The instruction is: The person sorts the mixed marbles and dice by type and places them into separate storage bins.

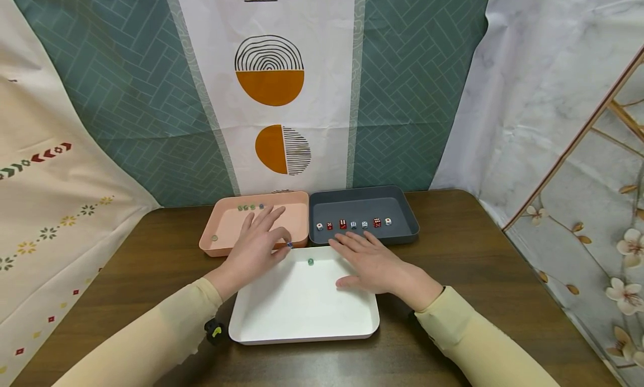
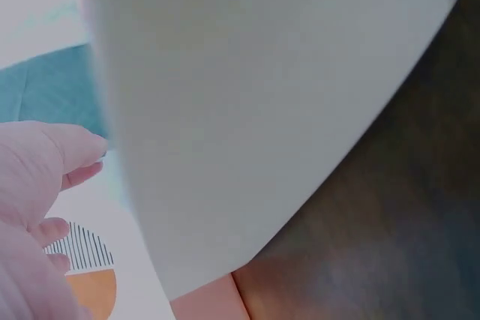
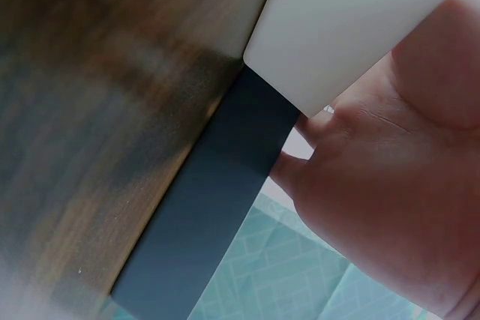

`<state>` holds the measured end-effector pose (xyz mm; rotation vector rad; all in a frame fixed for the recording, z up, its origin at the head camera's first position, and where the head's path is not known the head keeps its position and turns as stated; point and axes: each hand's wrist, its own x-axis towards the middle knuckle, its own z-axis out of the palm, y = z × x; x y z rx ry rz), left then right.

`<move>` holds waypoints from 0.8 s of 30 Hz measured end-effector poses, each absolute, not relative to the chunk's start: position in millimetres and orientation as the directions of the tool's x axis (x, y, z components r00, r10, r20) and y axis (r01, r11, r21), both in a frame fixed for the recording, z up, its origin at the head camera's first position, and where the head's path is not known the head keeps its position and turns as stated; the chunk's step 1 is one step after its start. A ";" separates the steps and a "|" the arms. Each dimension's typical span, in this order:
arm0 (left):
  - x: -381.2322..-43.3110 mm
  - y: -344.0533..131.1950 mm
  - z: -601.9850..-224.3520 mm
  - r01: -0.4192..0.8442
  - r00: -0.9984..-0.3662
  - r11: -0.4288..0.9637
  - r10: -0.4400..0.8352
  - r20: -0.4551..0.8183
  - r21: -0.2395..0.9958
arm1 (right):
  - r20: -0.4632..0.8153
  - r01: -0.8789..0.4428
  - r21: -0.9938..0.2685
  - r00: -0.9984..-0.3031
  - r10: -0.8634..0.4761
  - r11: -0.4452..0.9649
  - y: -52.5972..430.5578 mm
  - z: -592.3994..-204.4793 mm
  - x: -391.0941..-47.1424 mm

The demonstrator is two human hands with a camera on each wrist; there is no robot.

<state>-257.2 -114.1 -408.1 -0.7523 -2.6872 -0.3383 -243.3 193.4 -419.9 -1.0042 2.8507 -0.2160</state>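
My left hand (image 1: 258, 253) pinches a small blue marble (image 1: 289, 245) between thumb and index finger, above the border of the pink tray (image 1: 226, 208) and the white tray (image 1: 302, 308). A green marble (image 1: 311, 262) lies near the far side of the white tray. My right hand (image 1: 374, 267) is spread palm down over the white tray's right side, its fingertips reaching the near rim of the dark grey tray (image 1: 362, 199). In the right wrist view its palm (image 3: 390, 177) holds nothing. The left wrist view shows the left fingers from the side, mostly beyond the white tray's wall.
Several green and blue marbles (image 1: 246, 207) line the back of the pink tray, and a clear marble (image 1: 214, 238) lies at its left. A row of red and white dice (image 1: 354, 225) sits in the dark tray. Patterned cloths (image 1: 407, 96) hang behind the wooden table (image 1: 468, 275).
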 end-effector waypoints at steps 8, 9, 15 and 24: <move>-266.3 -121.3 -404.0 0.514 -0.821 0.845 0.437 0.367 0.145 | -0.057 -0.615 -0.173 -0.773 -0.632 0.769 194.3 -419.7 -243.3; -268.0 -122.4 -402.7 0.514 -0.820 0.845 0.437 0.369 0.143 | -0.056 -0.616 -0.177 -0.773 -0.632 0.768 194.3 -419.8 -243.4; -282.8 -132.4 -393.7 0.489 -0.834 0.862 0.418 0.360 0.132 | -0.061 -0.614 -0.177 -0.773 -0.631 0.769 193.9 -419.8 -244.2; -306.0 -145.8 -394.6 0.423 -0.879 0.894 0.365 0.307 0.146 | -0.067 -0.613 -0.179 -0.773 -0.631 0.770 193.6 -419.7 -244.5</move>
